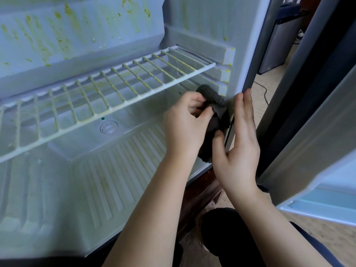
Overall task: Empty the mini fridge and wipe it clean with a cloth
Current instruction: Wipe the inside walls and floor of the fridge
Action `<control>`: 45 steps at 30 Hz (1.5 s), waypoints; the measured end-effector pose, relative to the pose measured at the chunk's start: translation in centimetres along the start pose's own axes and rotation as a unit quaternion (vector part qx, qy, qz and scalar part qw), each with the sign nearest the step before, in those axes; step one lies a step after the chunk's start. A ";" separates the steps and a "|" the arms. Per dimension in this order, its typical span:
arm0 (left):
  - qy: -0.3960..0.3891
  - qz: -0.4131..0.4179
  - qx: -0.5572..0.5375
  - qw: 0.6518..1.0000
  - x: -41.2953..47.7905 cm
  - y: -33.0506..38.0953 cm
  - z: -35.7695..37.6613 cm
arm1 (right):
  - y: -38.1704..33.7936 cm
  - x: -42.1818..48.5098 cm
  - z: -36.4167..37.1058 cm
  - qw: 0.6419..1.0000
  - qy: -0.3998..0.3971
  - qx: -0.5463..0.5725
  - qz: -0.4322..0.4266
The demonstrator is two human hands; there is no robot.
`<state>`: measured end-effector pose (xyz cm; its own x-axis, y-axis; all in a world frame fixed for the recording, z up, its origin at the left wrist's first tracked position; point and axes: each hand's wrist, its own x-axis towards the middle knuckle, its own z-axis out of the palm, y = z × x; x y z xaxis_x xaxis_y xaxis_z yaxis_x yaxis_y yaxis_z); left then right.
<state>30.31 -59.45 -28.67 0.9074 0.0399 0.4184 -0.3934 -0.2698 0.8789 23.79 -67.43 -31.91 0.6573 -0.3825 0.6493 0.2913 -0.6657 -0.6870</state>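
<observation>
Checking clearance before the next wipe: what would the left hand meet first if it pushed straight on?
Probably the fridge's right inner wall, just below the wire shelf, cloth leading; depth is unclear.

Inside the mini fridge (77,35), wire shelf (125,102) wall to wall above the floor. Under its right end, against the right wall: cloth (212,97), left hand (185,124) to its left, right hand (238,151) at the front edge. Further right, door (317,141); behind, possibly another small fridge (277,43).

mini fridge (115,170): open, empty, white interior, yellow-green smears on back wall (81,41) and wire shelf (107,89)
cloth (213,97): dark grey, bunched, against right inner wall under shelf
</observation>
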 end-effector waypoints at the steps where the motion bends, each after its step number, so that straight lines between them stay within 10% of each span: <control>1: 0.001 -0.011 -0.011 1.000 0.0 0.1 0.1 | 0.1 0.0 -0.1 1.000 -0.001 0.001 -0.002; 18: 0.008 0.100 0.010 0.995 -1.3 0.9 1.4 | 0.0 0.2 -0.7 0.999 -0.021 0.029 0.007; 26: -0.148 0.063 0.081 0.984 -0.7 0.0 -0.4 | -0.3 0.1 -0.5 0.999 -0.003 0.033 0.016; 39: 0.057 0.000 0.048 0.997 1.0 0.3 0.3 | -0.1 0.1 -0.8 1.000 -0.015 0.019 0.007; 45: 0.010 0.079 0.063 0.995 -0.4 1.0 0.4 | -0.3 0.2 -0.6 1.000 -0.010 0.023 0.010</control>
<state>29.60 -60.09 -28.08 0.8323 0.0071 0.5543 -0.5073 -0.3932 0.7668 23.40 -67.72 -31.39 0.6770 -0.3828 0.6285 0.3084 -0.6278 -0.7147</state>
